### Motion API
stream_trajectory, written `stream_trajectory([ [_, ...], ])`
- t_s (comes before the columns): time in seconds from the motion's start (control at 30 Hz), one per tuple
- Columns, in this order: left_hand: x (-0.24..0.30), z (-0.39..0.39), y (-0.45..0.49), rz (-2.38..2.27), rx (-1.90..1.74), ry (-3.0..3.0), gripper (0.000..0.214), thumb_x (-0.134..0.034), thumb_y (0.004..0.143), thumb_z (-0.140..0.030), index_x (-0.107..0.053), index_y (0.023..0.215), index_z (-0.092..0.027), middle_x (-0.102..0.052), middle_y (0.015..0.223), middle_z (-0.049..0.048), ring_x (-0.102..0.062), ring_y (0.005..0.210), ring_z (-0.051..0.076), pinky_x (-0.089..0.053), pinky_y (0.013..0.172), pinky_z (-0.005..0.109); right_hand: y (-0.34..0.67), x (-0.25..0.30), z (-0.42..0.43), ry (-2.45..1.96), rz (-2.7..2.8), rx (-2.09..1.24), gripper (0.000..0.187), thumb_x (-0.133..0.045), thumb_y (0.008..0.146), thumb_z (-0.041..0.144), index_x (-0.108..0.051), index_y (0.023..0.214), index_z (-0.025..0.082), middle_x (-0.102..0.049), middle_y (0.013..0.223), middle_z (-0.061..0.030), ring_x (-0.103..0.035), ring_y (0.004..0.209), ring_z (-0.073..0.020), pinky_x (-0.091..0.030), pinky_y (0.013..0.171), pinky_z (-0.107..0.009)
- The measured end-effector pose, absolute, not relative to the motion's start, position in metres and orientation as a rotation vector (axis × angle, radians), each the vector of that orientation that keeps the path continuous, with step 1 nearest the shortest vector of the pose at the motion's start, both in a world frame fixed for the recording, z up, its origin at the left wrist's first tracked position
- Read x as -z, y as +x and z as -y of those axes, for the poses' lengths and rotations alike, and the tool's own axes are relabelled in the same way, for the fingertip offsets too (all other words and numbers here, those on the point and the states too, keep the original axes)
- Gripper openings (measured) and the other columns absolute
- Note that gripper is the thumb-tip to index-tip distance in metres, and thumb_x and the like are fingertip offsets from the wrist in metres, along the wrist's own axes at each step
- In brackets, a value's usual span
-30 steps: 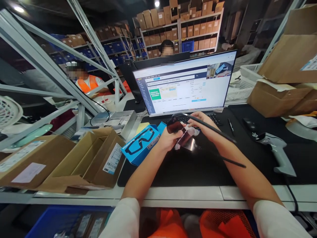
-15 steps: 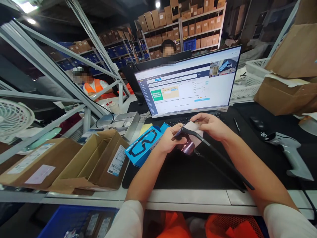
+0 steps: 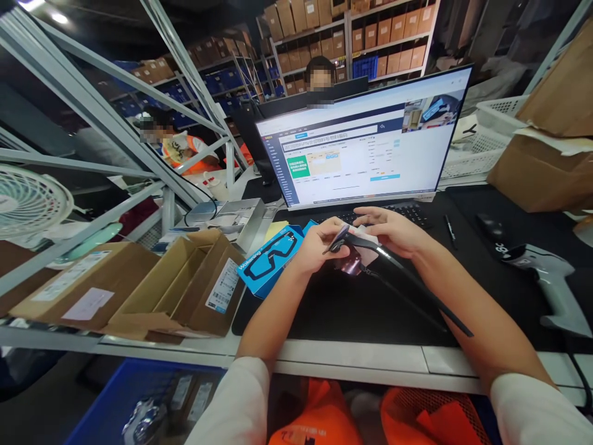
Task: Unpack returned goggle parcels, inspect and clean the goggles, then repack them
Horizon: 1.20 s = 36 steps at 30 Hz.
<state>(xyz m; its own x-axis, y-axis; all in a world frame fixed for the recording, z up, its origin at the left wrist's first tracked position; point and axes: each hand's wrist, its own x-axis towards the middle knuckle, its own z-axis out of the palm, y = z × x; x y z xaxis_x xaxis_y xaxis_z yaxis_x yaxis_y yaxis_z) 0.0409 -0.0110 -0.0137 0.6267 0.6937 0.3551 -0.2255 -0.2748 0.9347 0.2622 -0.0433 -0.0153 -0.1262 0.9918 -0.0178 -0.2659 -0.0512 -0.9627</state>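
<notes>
Both my hands hold a pair of dark-lensed glasses [image 3: 354, 259] above the black desk mat [image 3: 352, 309]. My left hand [image 3: 317, 247] pinches the frame's left end. My right hand [image 3: 391, 232] grips the other side together with a small white cloth [image 3: 368, 238]. The two black temple arms stick out toward me over my right forearm. A blue glasses box [image 3: 271, 259] lies just left of my left hand.
A monitor [image 3: 365, 139] and keyboard [image 3: 398, 213] stand behind my hands. An open cardboard box [image 3: 185, 290] and a labelled carton [image 3: 78, 284] sit left. A barcode scanner [image 3: 546, 272], pen [image 3: 448, 230] and cartons [image 3: 537, 167] are right. A fan [image 3: 28, 201] stands far left. Two people sit beyond.
The glasses have been turned from lens-up to edge-on in my hands, with the white cloth now against the frame. The view has shifted slightly up and right.
</notes>
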Motion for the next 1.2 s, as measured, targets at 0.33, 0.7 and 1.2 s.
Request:
stream_trajectory([
  [0.33,0.018,0.011,0.043,-0.443,-1.056,1.286,0.061,-0.096,0.05,-0.054,-0.071,0.092,-0.017,-0.067,0.074,0.0009,-0.065,0.068,0.015,-0.057,0.07,0.031,0.277,0.004,0.055,-0.943,1.387,-1.111,0.018,-0.073,0.078,0.03,-0.08,0.094,0.024,-0.068,0.131,-0.0041,-0.065,0.101,-0.023,-0.053,0.082,-0.034],
  [0.7,0.018,0.014,0.046,-0.362,-1.037,0.955,0.056,-0.099,0.052,-0.043,-0.072,0.095,-0.018,-0.074,0.082,0.0001,-0.071,0.074,0.016,-0.058,0.077,0.032,0.267,0.012,0.054,-0.787,1.407,-0.964,0.03,-0.079,0.083,0.037,-0.075,0.112,0.03,-0.06,0.144,-0.0028,-0.058,0.128,-0.0256,-0.049,0.104,-0.037],
  [1.2,0.022,0.014,0.047,-0.343,-0.99,0.937,0.057,-0.101,0.049,-0.043,-0.074,0.092,-0.018,-0.075,0.089,0.0035,-0.072,0.087,0.022,-0.056,0.093,0.041,0.254,0.004,0.06,-0.931,1.097,-1.246,0.035,-0.084,0.071,0.045,-0.064,0.062,0.017,-0.057,0.066,-0.0008,-0.049,0.06,-0.0117,-0.041,0.055,-0.025],
])
